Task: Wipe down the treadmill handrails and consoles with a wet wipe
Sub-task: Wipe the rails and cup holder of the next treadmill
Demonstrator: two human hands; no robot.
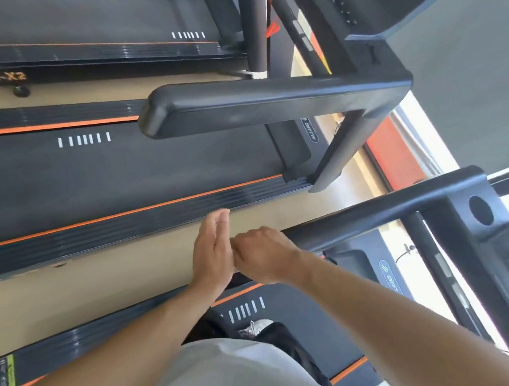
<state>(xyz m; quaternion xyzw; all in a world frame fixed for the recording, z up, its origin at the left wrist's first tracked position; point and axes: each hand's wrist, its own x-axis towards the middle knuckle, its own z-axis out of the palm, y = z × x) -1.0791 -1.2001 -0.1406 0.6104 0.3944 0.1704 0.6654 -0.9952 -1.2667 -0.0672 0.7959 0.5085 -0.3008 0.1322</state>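
Glossy black handrail (360, 215) runs from centre to right of frame. Three treadmills show. Left hand (211, 255) flat, released; right hand (263, 255) curled at the rail's end, grasp unclear.

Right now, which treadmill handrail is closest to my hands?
The lower handrail, right beside the right hand; the thicker padded handrail belongs to the next treadmill over.

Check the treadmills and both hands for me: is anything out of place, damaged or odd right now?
No damage or spill shows. One oddity: no wet wipe is visible. The left hand is open and flat, the right hand curled against it near the nearest handrail; a wipe could be hidden in that fist.
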